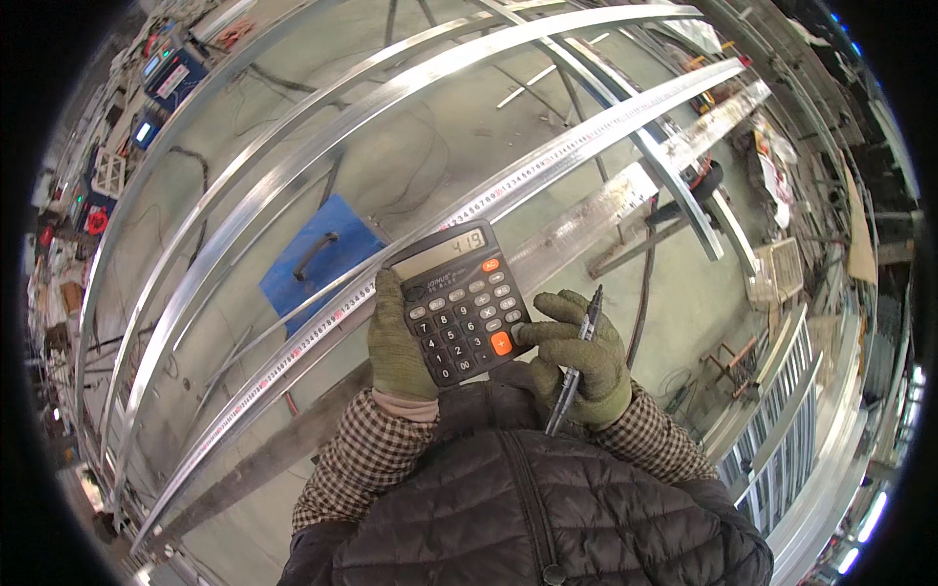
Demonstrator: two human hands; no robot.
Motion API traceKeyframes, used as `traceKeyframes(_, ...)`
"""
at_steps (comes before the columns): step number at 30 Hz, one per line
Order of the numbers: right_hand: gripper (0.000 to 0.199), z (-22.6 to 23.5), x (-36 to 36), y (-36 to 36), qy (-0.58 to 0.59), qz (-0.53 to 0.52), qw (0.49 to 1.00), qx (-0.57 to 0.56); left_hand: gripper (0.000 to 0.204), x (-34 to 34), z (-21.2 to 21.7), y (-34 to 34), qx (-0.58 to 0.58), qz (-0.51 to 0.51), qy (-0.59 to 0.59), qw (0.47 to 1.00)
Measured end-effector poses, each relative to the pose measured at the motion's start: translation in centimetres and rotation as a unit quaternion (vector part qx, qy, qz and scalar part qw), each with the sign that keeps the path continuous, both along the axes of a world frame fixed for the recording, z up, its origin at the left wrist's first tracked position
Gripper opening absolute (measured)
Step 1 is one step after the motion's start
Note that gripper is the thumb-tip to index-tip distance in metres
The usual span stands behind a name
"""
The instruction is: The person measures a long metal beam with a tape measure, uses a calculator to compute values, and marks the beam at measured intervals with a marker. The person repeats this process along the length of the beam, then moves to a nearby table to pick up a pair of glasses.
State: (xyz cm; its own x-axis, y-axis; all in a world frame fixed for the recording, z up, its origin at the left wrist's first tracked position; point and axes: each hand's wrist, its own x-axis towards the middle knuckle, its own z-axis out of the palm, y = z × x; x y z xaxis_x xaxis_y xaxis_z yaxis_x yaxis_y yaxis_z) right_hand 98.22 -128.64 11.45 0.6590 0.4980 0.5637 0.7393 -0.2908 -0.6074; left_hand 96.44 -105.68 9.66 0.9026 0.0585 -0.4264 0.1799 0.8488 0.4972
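Observation:
My left hand [396, 342], in an olive-green glove, is closed around the left edge of a black desk calculator [456, 332] with a grey display and orange keys. Gloved the same way, my right hand [586, 361] holds a slim dark marker pen [567, 391] slanted between its fingers. Its index finger reaches to the lower right keys, by the large orange one. Beneath the calculator, a metal bar with a measuring tape [576, 142] along it runs from lower left to upper right.
Long silvery metal bars [293, 137] cross the work area on the far side. A blue panel with a dark handle [322, 259] lies left of the calculator. Blue equipment [176, 78] stands far left. A stack of metal profiles [782, 439] and a wire basket [775, 272] are at right.

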Motion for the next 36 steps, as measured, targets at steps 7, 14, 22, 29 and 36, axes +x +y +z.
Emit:
traceKeyframes(7,0.023,0.1,2.9,-0.5,0.14,0.094,0.979,0.118,0.074,-1.3,-0.6,-0.4,0.017,0.066,0.0,0.998)
traceKeyframes(14,0.037,-2.4,4.6,1.3,0.193,0.095,0.967,0.139,0.075,-2.9,-1.5,1.7,-0.044,0.128,0.002,0.991)
traceKeyframes(22,0.04,-3.7,3.1,4.8,0.27,0.087,0.949,0.137,0.068,-6.0,-3.1,7.0,-0.001,0.171,-0.016,0.985)
traceKeyframes(29,0.028,-5.3,4.8,7.4,0.367,0.087,0.924,0.062,0.059,-7.2,-4.5,9.6,0.113,0.243,0.02,0.963)
traceKeyframes(36,0.016,-7.4,6.1,10.3,0.337,0.051,0.94,0.014,0.063,-7.6,-6.3,10.8,0.088,0.24,0.079,0.963)
